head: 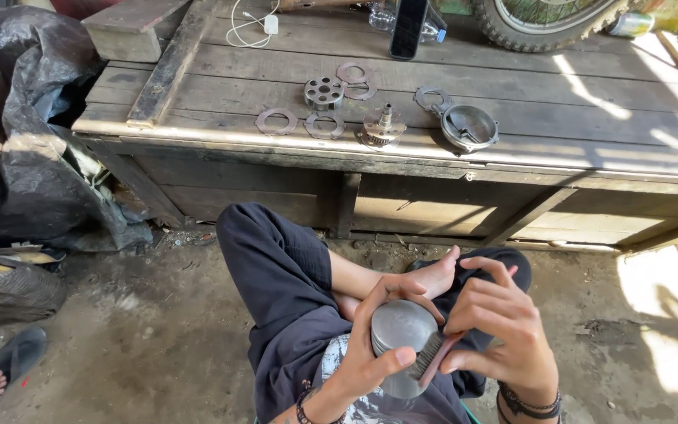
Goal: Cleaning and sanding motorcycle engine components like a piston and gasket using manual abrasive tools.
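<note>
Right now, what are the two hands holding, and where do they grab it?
The left hand wraps around the side of a round grey metal part. The right hand pinches a small brush by its handle, bristles against the part.

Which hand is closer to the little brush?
Right. The right hand pinches the small brush by its handle. The left hand sits just beside it, wrapped around the round metal part that the bristles rest against.

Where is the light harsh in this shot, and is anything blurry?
Head view: hard sun whitens the ground at right and streaks the wooden bench; the left hand, right hand and metal cylinder sit in even shade, sharp, no blur.
</note>
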